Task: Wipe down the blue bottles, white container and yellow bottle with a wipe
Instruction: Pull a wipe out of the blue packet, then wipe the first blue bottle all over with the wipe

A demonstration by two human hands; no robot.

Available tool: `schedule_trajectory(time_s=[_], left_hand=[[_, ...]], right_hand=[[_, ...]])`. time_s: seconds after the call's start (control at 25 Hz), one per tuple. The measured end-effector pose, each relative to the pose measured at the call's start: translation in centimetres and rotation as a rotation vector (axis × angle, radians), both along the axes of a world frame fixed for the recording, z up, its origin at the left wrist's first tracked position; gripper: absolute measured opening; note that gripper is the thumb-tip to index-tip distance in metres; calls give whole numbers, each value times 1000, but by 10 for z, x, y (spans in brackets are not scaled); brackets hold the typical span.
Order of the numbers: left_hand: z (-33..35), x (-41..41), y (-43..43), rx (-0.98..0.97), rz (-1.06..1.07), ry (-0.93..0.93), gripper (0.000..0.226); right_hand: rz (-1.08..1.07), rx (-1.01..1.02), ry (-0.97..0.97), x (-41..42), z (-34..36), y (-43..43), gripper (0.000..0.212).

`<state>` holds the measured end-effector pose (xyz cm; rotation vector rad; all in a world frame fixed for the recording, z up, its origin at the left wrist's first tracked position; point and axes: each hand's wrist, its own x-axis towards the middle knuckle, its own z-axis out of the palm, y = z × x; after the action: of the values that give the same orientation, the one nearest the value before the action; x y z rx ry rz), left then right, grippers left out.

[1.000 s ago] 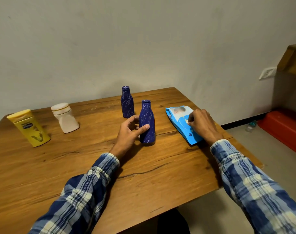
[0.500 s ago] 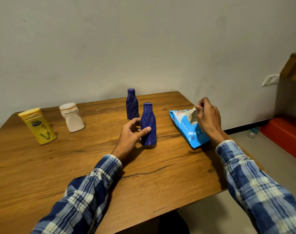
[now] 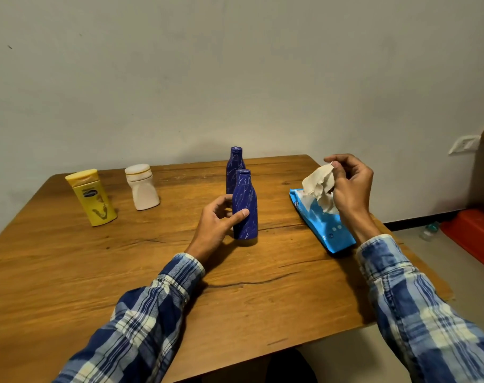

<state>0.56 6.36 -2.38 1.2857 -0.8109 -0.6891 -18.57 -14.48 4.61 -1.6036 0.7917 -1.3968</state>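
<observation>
Most of the lower frame is filled by a wooden table (image 3: 69, 272). At the right of centre a blue pack (image 3: 325, 228) of wipes is laid flat, and nothing is holding it down. At the left the yellow bottle (image 3: 93, 199) is placed upright, with the white container (image 3: 142, 187) just beside it, to its right. In the centre the near blue bottle (image 3: 245, 208) is gripped low on its body by the left hand (image 3: 216, 225), the thumb in front and the fingers curled behind. The far blue bottle (image 3: 234, 164) is seen just behind it. Above the pack, the wipe (image 3: 318, 183) is pinched at its top edge by the right hand (image 3: 351, 186).

If the wipe is pulled further, the free pack may be lifted or dragged, or a second wipe may be drawn out. The far bottle may be knocked if the near one is tilted back.

The lower part of the far bottle is hidden by the near one. The opening of the pack is covered, so it cannot be told whether the wipe is already free. The yellow label cannot be read.
</observation>
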Motion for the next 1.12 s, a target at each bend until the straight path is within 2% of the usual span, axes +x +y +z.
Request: schedule_trajectory(time_s=[0.16,0.28,0.48,0.68,0.76,0.88,1.0,1.04,1.12], left_hand=[[3,4,9,-5,29,-48,40],[0,11,16,-13,32,26,39],[1,16,27,-6,83,8,39],[-1,24,35,-6,101,-79,35],[-1,23,35,-7,97,-110,35],[-2,22,32,-5,88,-114,36],[-2,21,31,-2,88,-127,36],[-2,21,30,0,90,-131,36],[-3,22,30,-1,88,-128,38]], right_hand=[[131,38,-86,11,10,11,21],[299,113,-69,28,3,32,22],[340,116,308,53,-37,53,27],[311,-256,689,49,-44,64,28],[372,-302,779,45,-47,64,23],[460,-204,876,41,-48,65,23],[506,-50,833,44,-46,62,34],[494,-36,819,47,-46,60,32],[431,-58,858,55,-49,54,17]])
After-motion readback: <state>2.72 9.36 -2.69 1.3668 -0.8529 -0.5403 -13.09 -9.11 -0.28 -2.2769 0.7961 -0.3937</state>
